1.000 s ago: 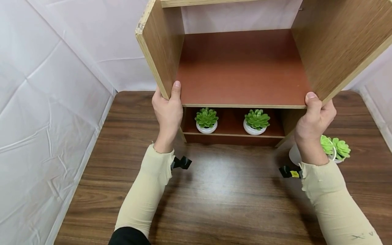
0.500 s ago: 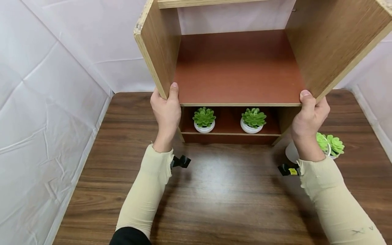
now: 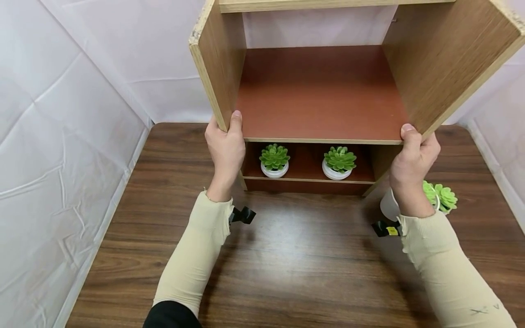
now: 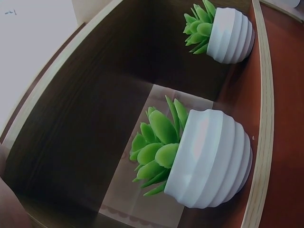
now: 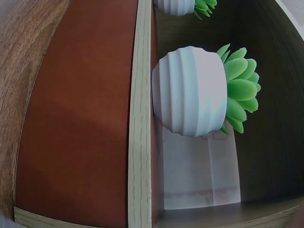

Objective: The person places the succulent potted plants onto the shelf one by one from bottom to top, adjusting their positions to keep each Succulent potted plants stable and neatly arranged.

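The person's left hand [image 3: 225, 148] was bent firmly round the front edge of the left side panel of a light-brown wood-grain shelf unit with reddish-brown boards [image 3: 324, 93], its thumb lying along the inner face. The right hand [image 3: 412, 166] matched it on the opposite panel, thumb inside, with most of the fingers on both hands hidden behind the wood. Holding the 2 sides at about the same height probably spread the effort evenly and stopped the unit from twisting. The unit appeared to stand upright at the far part of a dark-brown wood-grain table [image 3: 283, 273], near white sheeting [image 3: 82, 136] that showed through its open back. In its low compartment, 2 bright-green rosette succulents in ribbed white pots [image 3: 338, 162] stood upright and well apart, close behind the board's front edge (perhaps so that their leaves would be seen from above). Neither hand touched them. Beside the unit, partly hidden by the right wrist, were a white container [image 3: 388, 206] and light-green plants [image 3: 445, 198], seemingly set aside where they left the middle of the table free.
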Demonstrator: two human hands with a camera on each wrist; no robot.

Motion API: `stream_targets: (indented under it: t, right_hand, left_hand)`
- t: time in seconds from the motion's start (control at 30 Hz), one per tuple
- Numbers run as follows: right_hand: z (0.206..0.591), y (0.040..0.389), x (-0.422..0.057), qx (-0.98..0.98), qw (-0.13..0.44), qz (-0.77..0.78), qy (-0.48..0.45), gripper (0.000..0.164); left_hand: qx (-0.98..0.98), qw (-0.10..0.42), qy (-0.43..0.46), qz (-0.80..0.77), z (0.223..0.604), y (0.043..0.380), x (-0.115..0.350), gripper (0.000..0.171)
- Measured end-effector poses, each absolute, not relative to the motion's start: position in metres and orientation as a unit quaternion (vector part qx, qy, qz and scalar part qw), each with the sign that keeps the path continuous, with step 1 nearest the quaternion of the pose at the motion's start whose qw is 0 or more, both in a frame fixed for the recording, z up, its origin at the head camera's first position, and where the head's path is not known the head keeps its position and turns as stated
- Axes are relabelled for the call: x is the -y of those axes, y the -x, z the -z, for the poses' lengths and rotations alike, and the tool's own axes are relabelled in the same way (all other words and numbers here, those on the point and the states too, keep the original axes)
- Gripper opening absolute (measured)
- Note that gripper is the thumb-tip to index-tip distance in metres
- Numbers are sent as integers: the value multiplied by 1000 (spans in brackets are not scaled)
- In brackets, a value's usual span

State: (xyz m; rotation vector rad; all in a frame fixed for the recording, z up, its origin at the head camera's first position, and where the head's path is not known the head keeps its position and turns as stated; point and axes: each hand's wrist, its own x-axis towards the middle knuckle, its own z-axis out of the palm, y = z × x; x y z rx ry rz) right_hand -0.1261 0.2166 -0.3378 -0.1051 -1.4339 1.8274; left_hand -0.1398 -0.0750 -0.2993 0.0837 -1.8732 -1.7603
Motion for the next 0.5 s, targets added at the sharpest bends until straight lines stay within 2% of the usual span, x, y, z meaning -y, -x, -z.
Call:
stream_targets:
  t: [0.23,0.5]
  right_hand:
    - [339,127,-217,556,395,-730,42,18]
    - [336,122,-216,548,392,-739,32,18]
  left_hand:
    - [701,277,-32,656,285,128,71,13]
    - [691,281,-22,666,305,143,76,14]
